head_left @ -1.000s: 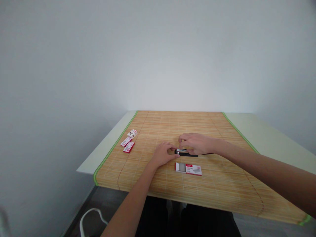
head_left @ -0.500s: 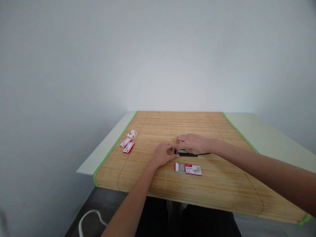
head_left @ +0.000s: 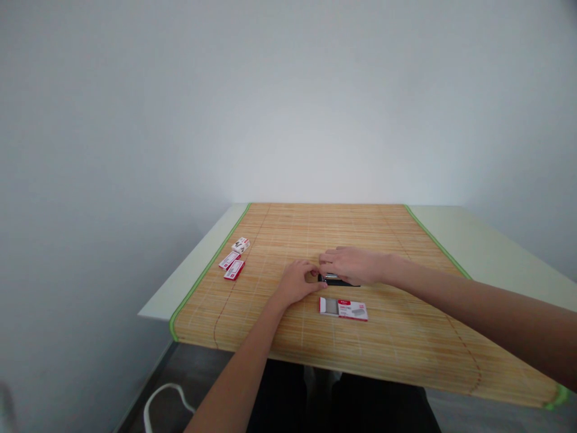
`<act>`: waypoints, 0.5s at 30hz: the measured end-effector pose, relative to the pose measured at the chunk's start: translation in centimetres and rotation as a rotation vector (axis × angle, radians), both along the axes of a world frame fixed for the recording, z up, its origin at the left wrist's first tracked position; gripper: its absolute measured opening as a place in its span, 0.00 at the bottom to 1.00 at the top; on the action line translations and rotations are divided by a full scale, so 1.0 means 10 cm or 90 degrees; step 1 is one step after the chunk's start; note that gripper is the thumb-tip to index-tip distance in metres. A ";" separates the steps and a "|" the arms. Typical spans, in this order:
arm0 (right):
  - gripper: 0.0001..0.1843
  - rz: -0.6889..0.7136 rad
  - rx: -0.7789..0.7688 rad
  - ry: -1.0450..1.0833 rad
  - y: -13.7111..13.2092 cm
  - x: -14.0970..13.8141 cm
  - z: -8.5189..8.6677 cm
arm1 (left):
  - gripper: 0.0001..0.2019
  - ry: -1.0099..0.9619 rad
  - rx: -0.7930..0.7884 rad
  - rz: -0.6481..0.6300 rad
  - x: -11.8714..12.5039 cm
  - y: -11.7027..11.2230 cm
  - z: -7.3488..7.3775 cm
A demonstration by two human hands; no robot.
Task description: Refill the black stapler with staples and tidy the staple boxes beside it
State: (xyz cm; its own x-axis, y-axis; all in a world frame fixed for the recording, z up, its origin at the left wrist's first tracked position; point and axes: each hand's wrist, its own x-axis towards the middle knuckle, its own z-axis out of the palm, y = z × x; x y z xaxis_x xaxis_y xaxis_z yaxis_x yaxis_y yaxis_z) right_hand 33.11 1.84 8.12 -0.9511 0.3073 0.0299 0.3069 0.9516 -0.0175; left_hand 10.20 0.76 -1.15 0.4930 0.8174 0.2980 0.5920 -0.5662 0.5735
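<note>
While the black stapler with a metal front end [head_left: 336,280] lies midway on the woven bamboo mat [head_left: 406,343], right hand [head_left: 354,265] covers it, fingers curled down on its body. Left hand [head_left: 295,282] is pinched narrow at the metal tip; can't tell if it grips anything. Judgement: pin body flat, work only the tip. Open red-and-white staple box [head_left: 344,308] just in front; three small red-and-white boxes [head_left: 234,260] well left.

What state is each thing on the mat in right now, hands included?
stapler: lying on the mat, mostly covered, metal front end showing; open or closed cannot be told.
right hand: laid over the stapler, gripping it.
left hand: fingers curled at the stapler's front end; grip unclear.
staple box: flat, slid open, grey tray out at its left end.
three small boxes: flat by the mat's left edge, untouched.
bamboo mat: spread flat.
</note>
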 end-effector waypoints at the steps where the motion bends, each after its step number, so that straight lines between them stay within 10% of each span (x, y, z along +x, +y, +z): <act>1: 0.15 0.003 0.006 -0.009 0.00 -0.01 0.00 | 0.14 0.001 -0.001 0.002 0.00 0.00 0.00; 15: 0.26 -0.079 -0.216 0.047 0.07 0.07 -0.15 | 0.14 0.017 -0.008 0.008 0.00 0.01 -0.01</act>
State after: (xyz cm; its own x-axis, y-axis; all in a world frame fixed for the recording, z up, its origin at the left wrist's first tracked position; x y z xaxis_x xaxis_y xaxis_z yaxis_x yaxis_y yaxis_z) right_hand 33.82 2.59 6.57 -0.9050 0.4247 -0.0259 0.4059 0.8433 -0.3522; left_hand 10.16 0.84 -1.22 0.4909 0.8269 0.2744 0.6137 -0.5517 0.5647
